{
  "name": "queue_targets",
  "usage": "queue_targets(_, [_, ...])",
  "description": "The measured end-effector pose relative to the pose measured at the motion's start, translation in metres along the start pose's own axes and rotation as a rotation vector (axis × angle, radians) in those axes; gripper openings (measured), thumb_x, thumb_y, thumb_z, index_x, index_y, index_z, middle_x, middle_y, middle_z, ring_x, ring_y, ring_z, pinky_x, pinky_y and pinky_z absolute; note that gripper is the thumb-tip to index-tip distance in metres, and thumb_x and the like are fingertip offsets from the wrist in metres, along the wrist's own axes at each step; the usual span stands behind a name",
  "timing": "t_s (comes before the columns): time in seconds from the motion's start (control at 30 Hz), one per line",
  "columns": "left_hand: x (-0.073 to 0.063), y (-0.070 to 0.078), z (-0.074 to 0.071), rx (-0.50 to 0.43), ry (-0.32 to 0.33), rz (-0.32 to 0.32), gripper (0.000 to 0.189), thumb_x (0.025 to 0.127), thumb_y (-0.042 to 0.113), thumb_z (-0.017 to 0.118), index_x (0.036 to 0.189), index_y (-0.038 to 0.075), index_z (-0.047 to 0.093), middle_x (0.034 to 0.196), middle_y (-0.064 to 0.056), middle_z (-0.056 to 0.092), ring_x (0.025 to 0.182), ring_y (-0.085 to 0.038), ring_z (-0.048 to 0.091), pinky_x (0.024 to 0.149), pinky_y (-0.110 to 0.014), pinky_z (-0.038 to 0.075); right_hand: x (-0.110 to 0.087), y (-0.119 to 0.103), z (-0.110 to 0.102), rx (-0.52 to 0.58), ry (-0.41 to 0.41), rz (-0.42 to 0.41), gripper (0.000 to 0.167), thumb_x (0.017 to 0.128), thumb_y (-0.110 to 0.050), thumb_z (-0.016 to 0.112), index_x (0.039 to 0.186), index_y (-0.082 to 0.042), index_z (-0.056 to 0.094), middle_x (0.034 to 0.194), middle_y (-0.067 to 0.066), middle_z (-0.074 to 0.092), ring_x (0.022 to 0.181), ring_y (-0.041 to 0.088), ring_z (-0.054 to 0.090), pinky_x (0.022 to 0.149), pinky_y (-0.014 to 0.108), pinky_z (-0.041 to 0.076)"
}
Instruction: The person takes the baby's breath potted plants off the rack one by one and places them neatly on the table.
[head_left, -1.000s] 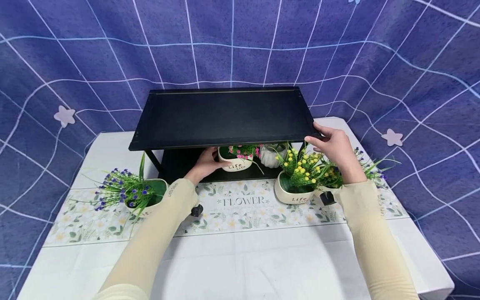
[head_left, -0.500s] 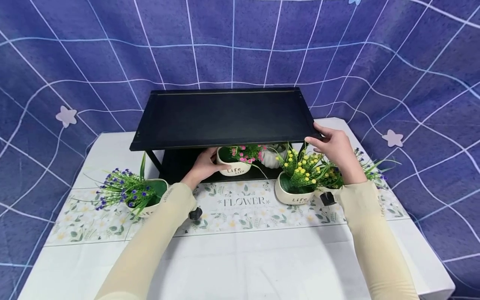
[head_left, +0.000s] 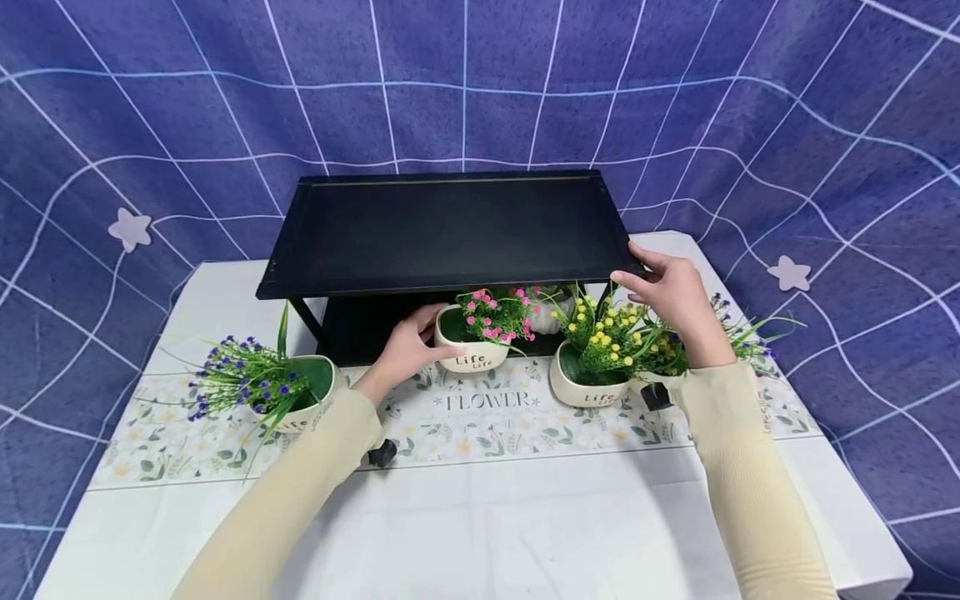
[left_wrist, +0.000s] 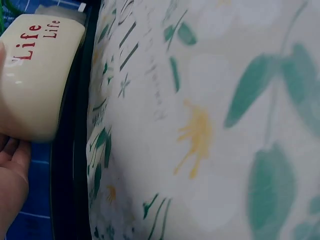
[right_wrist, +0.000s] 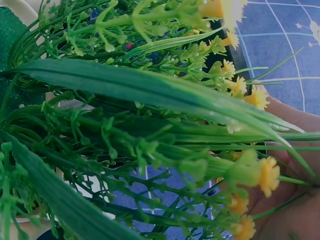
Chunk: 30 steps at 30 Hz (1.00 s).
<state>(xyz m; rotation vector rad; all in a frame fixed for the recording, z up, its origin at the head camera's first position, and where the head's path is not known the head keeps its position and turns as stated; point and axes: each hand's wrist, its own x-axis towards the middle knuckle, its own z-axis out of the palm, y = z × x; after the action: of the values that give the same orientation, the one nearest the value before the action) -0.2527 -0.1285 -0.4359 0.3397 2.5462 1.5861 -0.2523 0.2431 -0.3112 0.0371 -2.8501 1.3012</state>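
Observation:
My left hand (head_left: 408,350) grips the left end of a cream flowerpot (head_left: 474,357) lettered "Life", its thumb on the front face. Pink artificial flowers (head_left: 498,315) lean right out of this pot, which overlaps the front edge of the lower shelf. In the left wrist view the pot (left_wrist: 40,80) shows beside a few fingers. My right hand (head_left: 667,287) holds the front right corner of the black rack's top board (head_left: 457,233), thumb at the front edge. Yellow flowers (right_wrist: 269,176) and long leaves cover much of that hand in the right wrist view.
A pot with purple flowers (head_left: 311,383) stands left, by my left sleeve. On the right is a yellow-flowered pot (head_left: 588,393), with more flowers behind my right wrist. A grey-white pot (head_left: 551,315) sits under the top board. A floral runner (head_left: 480,433) crosses the white table.
My left hand has drawn the pink-flowered pot forward, from under the top board to the lower shelf's front edge. My right hand has stayed on the rack's corner.

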Motion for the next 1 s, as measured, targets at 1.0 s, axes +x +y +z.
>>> queue_targets(1.0, [-0.047,0.008,0.035,-0.208,-0.081,0.005,0.080,0.076,0.012,0.082,0.145,0.014,0.042,0.151,-0.010,0.044,0.142,-0.024,0.039,0.114,-0.031,0.037,-0.001,-0.001,0.000,0.021,0.000,-0.018,0.067,0.089,-0.040,0.066,0.147,-0.016,0.041,0.141,0.023,0.051,0.068,-0.006,0.067,0.065,0.010,0.052])
